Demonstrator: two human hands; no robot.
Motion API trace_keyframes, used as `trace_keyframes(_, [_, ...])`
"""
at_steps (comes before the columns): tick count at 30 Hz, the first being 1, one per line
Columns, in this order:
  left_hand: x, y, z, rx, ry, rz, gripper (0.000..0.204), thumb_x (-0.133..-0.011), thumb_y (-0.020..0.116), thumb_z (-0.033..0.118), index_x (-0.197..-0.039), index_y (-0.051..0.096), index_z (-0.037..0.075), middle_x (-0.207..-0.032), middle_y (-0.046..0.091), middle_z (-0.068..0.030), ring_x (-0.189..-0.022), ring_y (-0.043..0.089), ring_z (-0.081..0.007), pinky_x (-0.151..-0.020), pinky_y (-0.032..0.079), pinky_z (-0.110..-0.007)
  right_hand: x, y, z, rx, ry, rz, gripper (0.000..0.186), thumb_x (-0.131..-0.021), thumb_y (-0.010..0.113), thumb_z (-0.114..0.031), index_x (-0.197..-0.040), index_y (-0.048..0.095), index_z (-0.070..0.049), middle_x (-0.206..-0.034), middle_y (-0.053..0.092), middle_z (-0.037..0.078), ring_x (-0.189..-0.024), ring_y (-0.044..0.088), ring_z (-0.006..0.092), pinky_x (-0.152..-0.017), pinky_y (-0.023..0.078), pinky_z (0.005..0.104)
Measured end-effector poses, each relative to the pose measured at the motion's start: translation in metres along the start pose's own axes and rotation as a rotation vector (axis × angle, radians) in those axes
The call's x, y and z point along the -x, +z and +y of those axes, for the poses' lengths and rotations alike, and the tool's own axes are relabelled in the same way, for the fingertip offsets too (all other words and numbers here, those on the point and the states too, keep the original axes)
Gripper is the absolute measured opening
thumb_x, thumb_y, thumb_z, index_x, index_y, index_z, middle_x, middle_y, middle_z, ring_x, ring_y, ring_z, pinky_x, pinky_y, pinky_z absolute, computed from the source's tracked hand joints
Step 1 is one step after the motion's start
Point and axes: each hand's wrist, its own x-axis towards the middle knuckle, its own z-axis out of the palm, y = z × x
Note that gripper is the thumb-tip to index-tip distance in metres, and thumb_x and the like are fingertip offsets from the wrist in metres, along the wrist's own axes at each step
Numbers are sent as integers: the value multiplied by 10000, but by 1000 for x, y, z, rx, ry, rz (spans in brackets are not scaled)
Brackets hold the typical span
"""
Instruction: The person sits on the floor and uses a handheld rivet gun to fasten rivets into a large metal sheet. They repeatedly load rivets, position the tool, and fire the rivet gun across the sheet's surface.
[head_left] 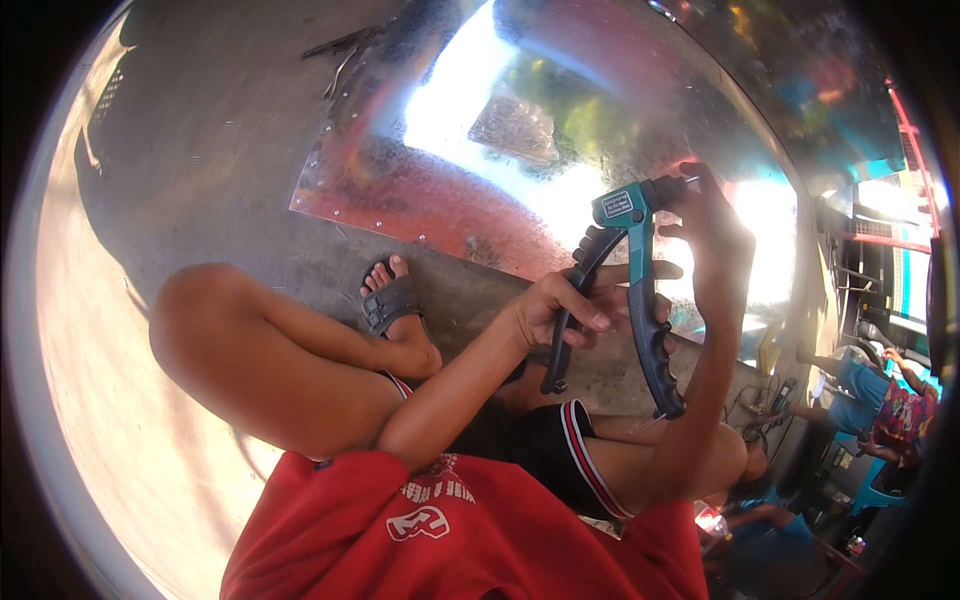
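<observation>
**Hand Riveter (641, 262) Steadied in Midair for Close Work**

A teal-and-black hand riveter hangs in the air before a seated person's knees, its head up, its nose (667, 190) turned right and its two black-gripped handles (659, 365) spread wide below. The left hand (572, 306) is closed about the handles, thumb over the nearer one, fingers reaching across to the other. The right hand (712, 232) is raised to the nose, fingers bent and partly parted; a thin silvery tip (691, 181) shows there, too small to identify, and whether the fingertips pinch it cannot be told.

Sound handling, by the look of it, calls for a firm left grip, the handles kept apart and the fingers between them drawn clear before any squeeze. Fingertip work at the nose would best be light and straight along its line, since a slanted push could jam or drop a small part.

Beyond the tool, a shiny metal sheet (425, 205) lies on the floor (215, 160), a clear plastic bag (513, 128) on top. A sandal (391, 306) sits near its edge. At far right, another person (897, 412) appears in a patterned top.
</observation>
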Motion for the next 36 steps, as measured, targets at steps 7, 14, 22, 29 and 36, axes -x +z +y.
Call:
trace_keyframes(7, [16,-15,-31,-410,280,817,646,-750,664,0,-1368,479,26,-1182,615,-122,-1118,607,-228,-756,549,-374,-4,18,63,-128,360,-451,865,-949,460,-649,-1495,320,8,-1236,598,169,-1025,638,248,-847,534,348])
trace_keyframes(14, [83,-88,-55,-988,221,1699,385,-648,637,118,-1014,664,1,-797,666,-115,-700,648,-219,-620,492,-355,49,181,187,-328,840,-637,697,-979,368,-653,-1226,595,-42,-1057,660,112,-877,662,209,-801,513,346])
trace_keyframes(22, [105,-148,-50,-1158,-19,1827,564,-660,654,287,-1126,574,-20,-973,694,-245,-953,683,-394,-876,521,-449,56,203,223,-331,814,-607,629,-1013,381,-554,-1140,637,6,-960,665,109,-746,679,205,-720,526,315])
trace_keyframes(29, [99,-139,-40,-1142,-33,1789,517,-674,643,329,-1036,634,-40,-939,696,-247,-953,681,-405,-879,517,-444,45,196,199,-150,771,-635,594,-1009,416,-532,-1178,633,-6,-923,662,114,-802,648,188,-743,518,315])
trace_keyframes(36, [110,-160,-17,-1229,-79,1638,705,-889,456,637,-905,697,-26,-734,661,-146,-800,685,-284,-706,491,-392,69,138,152,108,441,-537,627,-958,558,-453,-1342,506,40,-1126,643,258,-1051,644,323,-919,488,391])
